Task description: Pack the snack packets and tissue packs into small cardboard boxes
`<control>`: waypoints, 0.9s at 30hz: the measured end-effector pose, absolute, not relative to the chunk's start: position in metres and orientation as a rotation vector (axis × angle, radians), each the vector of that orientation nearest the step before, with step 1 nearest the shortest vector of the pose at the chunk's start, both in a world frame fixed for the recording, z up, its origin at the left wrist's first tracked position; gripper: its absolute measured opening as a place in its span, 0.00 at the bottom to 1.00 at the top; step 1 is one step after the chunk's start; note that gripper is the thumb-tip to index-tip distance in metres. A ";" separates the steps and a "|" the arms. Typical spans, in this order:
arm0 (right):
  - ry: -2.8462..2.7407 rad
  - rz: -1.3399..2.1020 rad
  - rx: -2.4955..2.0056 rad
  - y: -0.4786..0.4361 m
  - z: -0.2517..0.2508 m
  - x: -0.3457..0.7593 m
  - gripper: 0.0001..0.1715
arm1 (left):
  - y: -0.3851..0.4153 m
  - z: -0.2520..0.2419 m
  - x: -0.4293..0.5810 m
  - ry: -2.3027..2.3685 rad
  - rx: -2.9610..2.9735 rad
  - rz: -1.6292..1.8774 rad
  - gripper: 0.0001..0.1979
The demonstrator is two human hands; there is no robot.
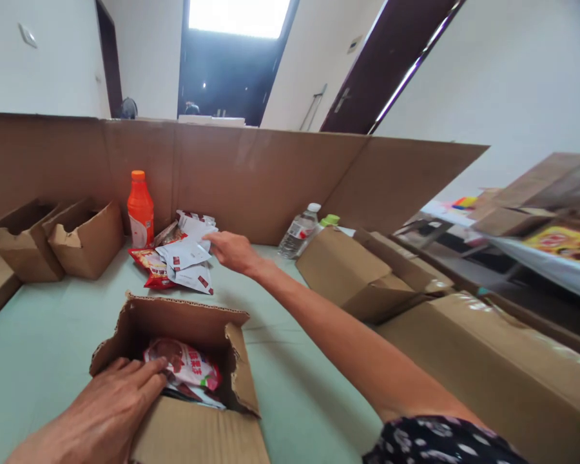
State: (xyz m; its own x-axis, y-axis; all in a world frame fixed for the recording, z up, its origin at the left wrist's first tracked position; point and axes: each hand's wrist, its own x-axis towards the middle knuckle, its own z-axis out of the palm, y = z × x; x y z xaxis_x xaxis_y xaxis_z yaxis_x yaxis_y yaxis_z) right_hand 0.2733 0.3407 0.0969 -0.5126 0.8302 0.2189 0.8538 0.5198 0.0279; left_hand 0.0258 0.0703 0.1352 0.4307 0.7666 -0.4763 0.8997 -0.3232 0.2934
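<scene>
My left hand (120, 390) is hooked over the near left edge of an open cardboard box (198, 435), gripping it, with fingertips beside a pink snack packet (186, 362) inside. Under that packet lie other flat packets, mostly covered. At arm's length, my right hand (232, 250) pinches the edge of a white sachet (193, 227) at the right side of a small pile. More white sachets (187, 255) with dark red marks overlap there, next to a red snack bag (154, 267). An orange bottle (140, 209) stands upright just behind the pile.
Two open cardboard boxes (84, 241) stand at the left. A clear bottle (298, 231) with a white cap leans at the back right, near a green cap (329, 220). Larger cartons (483, 361) line the right side. A cardboard wall (251, 180) closes the table's back.
</scene>
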 end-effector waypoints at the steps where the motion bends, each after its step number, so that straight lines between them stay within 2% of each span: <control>1: -2.618 -0.201 -1.419 0.338 0.095 0.272 0.28 | 0.069 0.136 0.027 1.402 2.156 -0.369 0.49; 4: -2.714 -0.193 -1.368 0.341 0.076 0.256 0.34 | 0.067 0.136 0.027 1.421 2.130 -0.374 0.50; 6: -2.744 -0.165 -1.348 0.351 0.058 0.239 0.37 | 0.069 0.133 0.025 1.420 2.139 -0.331 0.46; 8: -2.744 -0.112 -1.326 0.360 0.041 0.222 0.35 | 0.071 0.131 0.022 1.385 2.193 -0.246 0.39; 10: -2.704 -0.038 -1.307 0.367 0.031 0.209 0.28 | 0.073 0.128 0.020 1.335 2.266 -0.160 0.34; 13: -2.580 0.103 -1.276 0.371 0.028 0.200 0.22 | 0.074 0.125 0.017 1.315 2.331 -0.087 0.35; 19: -2.108 0.413 -1.131 0.358 0.063 0.219 0.17 | 0.070 0.119 0.020 1.342 2.293 -0.121 0.41; 23: -1.832 0.532 -0.937 0.301 0.106 0.256 0.25 | 0.070 0.121 0.028 1.355 2.347 -0.176 0.43; 27: -1.658 0.611 -0.630 0.198 0.155 0.289 0.12 | 0.070 0.120 0.034 1.395 2.385 -0.195 0.41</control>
State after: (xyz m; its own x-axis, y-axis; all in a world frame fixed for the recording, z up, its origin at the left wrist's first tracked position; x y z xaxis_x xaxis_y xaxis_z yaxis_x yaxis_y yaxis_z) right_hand 0.2891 0.1977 0.1552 -0.1541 0.6966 0.7007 0.0758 0.7154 -0.6946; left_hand 0.0337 0.0699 0.1200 0.5002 0.8123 -0.2998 0.8634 -0.4415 0.2443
